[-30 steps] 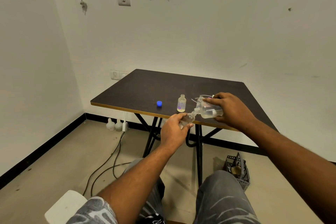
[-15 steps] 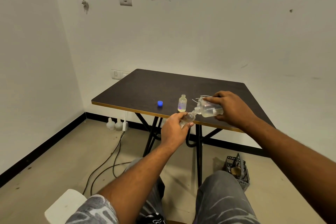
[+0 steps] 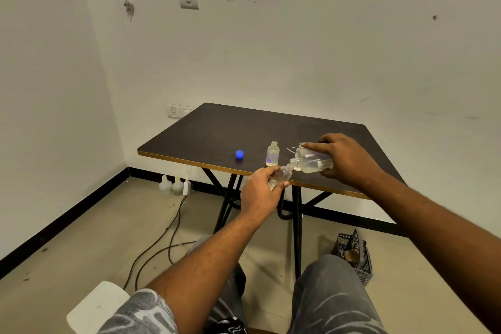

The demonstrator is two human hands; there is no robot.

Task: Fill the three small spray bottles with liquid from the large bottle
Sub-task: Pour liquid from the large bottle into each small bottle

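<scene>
My right hand (image 3: 345, 160) holds the large clear bottle (image 3: 311, 161) tipped on its side, mouth pointing left and down. That mouth meets the neck of a small clear bottle (image 3: 282, 174), tilted and gripped in my left hand (image 3: 261, 192) just past the table's near edge. A second small bottle (image 3: 272, 154) stands upright and uncapped on the dark table (image 3: 217, 130), with a little liquid in it. A blue cap (image 3: 239, 154) lies to its left. Thin white spray tubes (image 3: 294, 148) lie behind the large bottle, partly hidden. No third small bottle shows.
The table stands in a room corner on black metal legs (image 3: 296, 225). Cables (image 3: 162, 238) trail across the floor from a wall socket. Two white jugs (image 3: 170, 186) sit by the skirting. A grey crate (image 3: 352, 255) rests on the floor at right, a white stool (image 3: 95, 306) at lower left.
Both hands hold almost the same pose. The large bottle stays tipped against the small one.
</scene>
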